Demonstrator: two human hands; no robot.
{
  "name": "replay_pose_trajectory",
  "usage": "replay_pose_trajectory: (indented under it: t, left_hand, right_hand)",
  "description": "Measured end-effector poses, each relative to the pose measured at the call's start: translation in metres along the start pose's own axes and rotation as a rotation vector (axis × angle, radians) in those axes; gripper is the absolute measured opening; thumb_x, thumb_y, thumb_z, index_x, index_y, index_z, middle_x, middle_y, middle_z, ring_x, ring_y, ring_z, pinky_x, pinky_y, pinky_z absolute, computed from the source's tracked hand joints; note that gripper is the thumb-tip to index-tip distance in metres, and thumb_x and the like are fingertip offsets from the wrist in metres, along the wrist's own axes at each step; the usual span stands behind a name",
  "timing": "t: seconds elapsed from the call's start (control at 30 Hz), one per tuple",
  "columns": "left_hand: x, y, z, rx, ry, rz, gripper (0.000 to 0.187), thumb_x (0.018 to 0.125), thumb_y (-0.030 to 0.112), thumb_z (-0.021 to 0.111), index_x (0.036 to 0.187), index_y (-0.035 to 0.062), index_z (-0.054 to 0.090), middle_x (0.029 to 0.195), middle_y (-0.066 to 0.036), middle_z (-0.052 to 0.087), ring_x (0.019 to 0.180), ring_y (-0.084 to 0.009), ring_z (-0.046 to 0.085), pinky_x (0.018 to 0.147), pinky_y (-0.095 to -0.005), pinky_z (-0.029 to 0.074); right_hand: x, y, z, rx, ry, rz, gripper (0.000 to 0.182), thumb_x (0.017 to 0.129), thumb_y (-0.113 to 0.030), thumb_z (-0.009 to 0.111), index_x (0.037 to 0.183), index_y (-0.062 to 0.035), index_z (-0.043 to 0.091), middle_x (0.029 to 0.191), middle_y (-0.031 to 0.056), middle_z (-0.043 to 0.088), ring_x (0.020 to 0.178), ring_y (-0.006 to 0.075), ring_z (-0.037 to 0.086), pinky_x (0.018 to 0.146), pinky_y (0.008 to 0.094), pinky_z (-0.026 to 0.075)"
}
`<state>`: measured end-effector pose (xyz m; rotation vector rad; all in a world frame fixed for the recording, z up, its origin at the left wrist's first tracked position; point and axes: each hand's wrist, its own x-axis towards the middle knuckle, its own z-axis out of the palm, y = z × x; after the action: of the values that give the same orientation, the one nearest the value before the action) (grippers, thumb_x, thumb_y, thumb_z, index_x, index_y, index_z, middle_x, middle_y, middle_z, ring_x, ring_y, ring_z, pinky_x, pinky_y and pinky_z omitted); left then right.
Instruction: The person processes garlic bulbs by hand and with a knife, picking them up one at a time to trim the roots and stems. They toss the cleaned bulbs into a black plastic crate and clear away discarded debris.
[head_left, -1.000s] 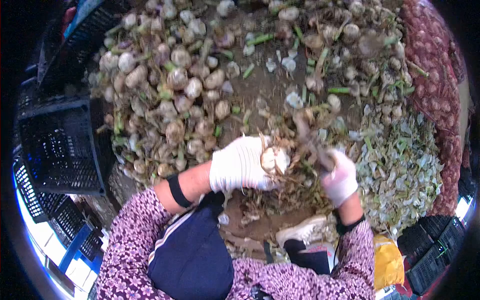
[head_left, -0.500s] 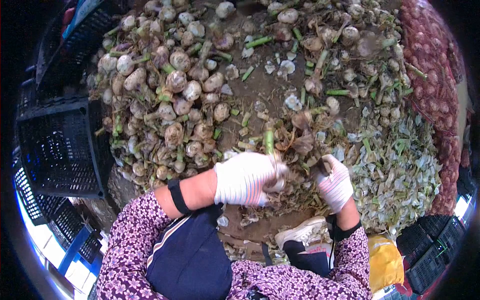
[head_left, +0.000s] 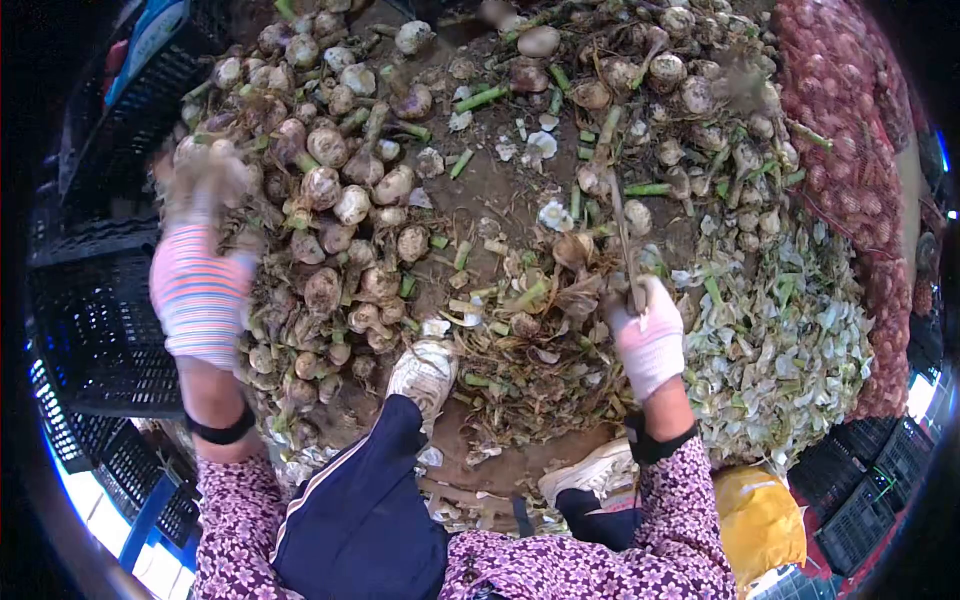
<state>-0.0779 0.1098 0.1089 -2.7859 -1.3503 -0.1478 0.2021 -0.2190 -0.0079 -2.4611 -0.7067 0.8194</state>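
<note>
Papery white husks and cut green stalks point(head_left: 790, 340) already lie heaped at the right, yet a big pile of untrimmed garlic bulbs point(head_left: 330, 200), dirty and rooty, remains far left. The left hand point(head_left: 200, 290), blurred, reaches over that pile; its grip seems empty, though I cannot tell. The right hand point(head_left: 648, 340) clasps a thin blade point(head_left: 622, 235).

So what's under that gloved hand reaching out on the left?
Under the left hand lies a pile of garlic bulbs with stalks and dirt on them. The hand is blurred, so whether its grip holds a bulb cannot be seen, nor can the bulbs it covers.
</note>
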Motion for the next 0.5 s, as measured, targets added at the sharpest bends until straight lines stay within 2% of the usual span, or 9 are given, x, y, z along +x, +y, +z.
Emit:
replay_pose_trajectory:
  t: [0.03,0.1,0.13,0.17,0.27,0.33,0.37,0.43,0.5]
  left_hand:
    - [-0.001,-0.013,0.002,0.013,0.097,-0.121,0.057,0.081,0.008,0.079,0.135,0.0081,0.062,0.136,-0.015,0.064,0.125,-0.0306,0.061,0.107,-0.0394,0.048]
    - [-0.007,-0.002,0.009,-0.366,0.209,-0.146,0.051,0.085,0.009,0.077,0.134,0.0042,0.062,0.130,-0.014,0.068,0.122,-0.0257,0.063,0.107,-0.0378,0.048]
    - [-0.012,0.012,0.016,-0.510,0.105,-0.135,0.051,0.086,0.013,0.076,0.135,0.0029,0.061,0.131,-0.014,0.068,0.121,-0.0236,0.064,0.106,-0.0366,0.048]
    - [-0.018,0.031,0.025,-0.655,-0.003,-0.125,0.052,0.088,0.016,0.075,0.136,0.0017,0.061,0.131,-0.015,0.067,0.120,-0.0215,0.064,0.105,-0.0354,0.049]
    - [-0.025,0.085,0.050,-0.983,-0.662,-0.264,0.063,0.089,0.023,0.071,0.146,0.0018,0.052,0.125,-0.011,0.069,0.116,-0.0182,0.064,0.099,-0.0326,0.050]
    - [-0.025,0.115,0.075,-1.155,-1.127,-0.385,0.067,0.088,0.027,0.074,0.146,0.0015,0.052,0.119,-0.007,0.069,0.110,-0.0152,0.064,0.095,-0.0313,0.051]
    - [-0.029,0.128,0.087,-1.233,-1.316,-0.421,0.069,0.086,0.028,0.076,0.145,0.0013,0.052,0.116,-0.006,0.069,0.107,-0.0134,0.064,0.093,-0.0303,0.051]
    - [-0.048,0.157,0.098,-1.695,-1.217,-0.323,0.067,0.083,0.030,0.081,0.139,0.0021,0.057,0.114,-0.005,0.071,0.105,-0.0127,0.064,0.093,-0.0294,0.051]
    - [-0.049,0.161,0.095,-1.745,-1.271,-0.292,0.065,0.081,0.028,0.084,0.136,0.0044,0.059,0.119,-0.003,0.070,0.106,-0.0116,0.063,0.095,-0.0300,0.050]
  right_hand:
    - [0.009,-0.016,0.004,-0.027,0.061,-0.013,0.028,0.086,-0.017,0.076,0.104,-0.0012,0.062,0.086,0.0155,0.069,0.075,0.0265,0.066,0.071,0.0370,0.053]
    - [0.033,-0.025,0.024,-0.154,0.105,-0.123,0.037,0.084,-0.023,0.078,0.108,-0.0018,0.060,0.093,0.0200,0.069,0.083,0.0353,0.068,0.076,0.0423,0.054]
    - [0.042,-0.031,0.030,-0.226,-0.083,0.007,0.044,0.082,-0.028,0.079,0.111,-0.0016,0.058,0.099,0.0242,0.068,0.091,0.0427,0.066,0.081,0.0468,0.053]
    - [0.047,-0.034,0.037,-0.326,-0.121,0.046,0.040,0.082,-0.024,0.077,0.108,-0.0005,0.058,0.100,0.0265,0.067,0.092,0.0451,0.065,0.083,0.0481,0.053]
    - [0.039,-0.024,0.047,-0.240,-0.101,0.117,0.040,0.078,-0.024,0.077,0.106,-0.0015,0.059,0.091,0.0211,0.069,0.087,0.0404,0.068,0.079,0.0463,0.055]
    - [0.009,-0.019,0.050,0.284,0.038,0.072,0.032,0.079,-0.018,0.075,0.102,-0.0028,0.060,0.080,0.0138,0.065,0.074,0.0250,0.065,0.073,0.0373,0.054]
    - [-0.009,-0.040,0.039,0.465,-0.007,0.093,0.025,0.080,-0.012,0.074,0.099,-0.0044,0.060,0.082,0.0052,0.063,0.073,0.0140,0.058,0.071,0.0309,0.051]
    - [-0.040,-0.059,0.041,0.533,-0.032,-0.009,0.026,0.081,-0.010,0.074,0.103,-0.0041,0.061,0.088,0.0008,0.064,0.078,0.0134,0.058,0.074,0.0312,0.051]
    - [-0.054,-0.074,0.053,0.723,0.009,0.025,0.030,0.082,-0.009,0.075,0.108,-0.0033,0.062,0.094,-0.0017,0.065,0.082,0.0154,0.060,0.077,0.0321,0.051]
